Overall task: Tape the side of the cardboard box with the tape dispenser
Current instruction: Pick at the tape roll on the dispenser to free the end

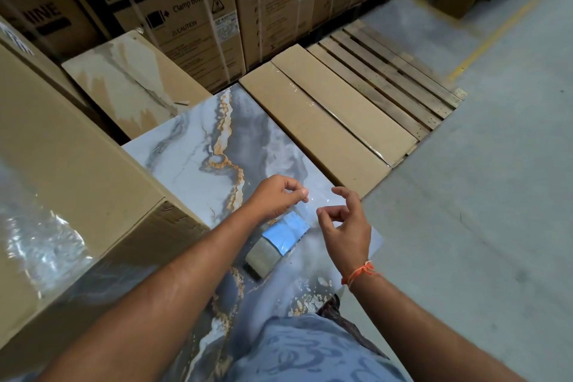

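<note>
A large cardboard box point(77, 177) stands at the left, its near top shiny with clear film. The tape dispenser point(285, 232), with a blue plate and a brownish tape roll point(263, 254), lies on a blue-grey marble slab point(198, 158) beside that box. Above the dispenser, my left hand point(276, 195) pinches one end of a short strip of clear tape point(311, 203). My right hand point(344, 226) pinches the other end with thumb and middle finger, index finger raised. The strip is faint and nearly see-through.
A long flat cardboard box point(325, 121) with a taped seam lies on a wooden pallet point(397, 84) right of the slab. Tall washing machine cartons point(173, 9) stand behind. A beige marble slab point(130, 84) is at the back left, concrete floor point(480, 195) at the right.
</note>
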{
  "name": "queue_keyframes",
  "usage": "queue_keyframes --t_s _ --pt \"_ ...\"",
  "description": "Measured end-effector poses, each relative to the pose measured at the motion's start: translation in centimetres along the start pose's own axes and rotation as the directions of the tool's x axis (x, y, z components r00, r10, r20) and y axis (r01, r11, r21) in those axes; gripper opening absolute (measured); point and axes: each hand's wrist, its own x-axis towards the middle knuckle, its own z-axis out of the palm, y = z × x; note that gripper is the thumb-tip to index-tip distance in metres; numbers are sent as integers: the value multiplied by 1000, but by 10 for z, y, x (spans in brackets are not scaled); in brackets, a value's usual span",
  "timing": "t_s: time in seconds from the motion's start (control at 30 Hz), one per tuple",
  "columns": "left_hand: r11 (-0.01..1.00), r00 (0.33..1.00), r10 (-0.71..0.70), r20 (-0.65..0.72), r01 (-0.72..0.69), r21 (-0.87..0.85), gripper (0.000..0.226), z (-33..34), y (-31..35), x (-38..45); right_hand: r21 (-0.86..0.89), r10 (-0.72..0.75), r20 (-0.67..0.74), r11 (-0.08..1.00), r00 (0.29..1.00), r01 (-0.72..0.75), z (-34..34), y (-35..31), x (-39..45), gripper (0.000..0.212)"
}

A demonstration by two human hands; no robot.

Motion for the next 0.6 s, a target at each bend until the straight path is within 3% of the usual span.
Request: queue_keyframes --t_s 0.1,0.27,0.4,0.5,0.6 --pt "1000 1000 -4 4 4 5 21 0 3 -3 -65 -44 10 997 999 44 -2 0 -2 37" --pt "999 1000 -30 -3 30 22 22 -4 10 -11 -139 4 23 990 1000 -1 -1 0 -3 12" --pt "999 999 -19 -38 20 41 21 -4 13 -17 -152 8 29 988 1000 -3 -1 -3 -5 8" --pt "991 993 87 -82 -77 113 28 -3 10 -21 -154 14 36 988 999 -8 -1 -5 -8 9" --pt "935 957 290 -18 -279 221 31 -10 1 -26 -141 16 43 990 999 -10 -1 -5 -10 8"
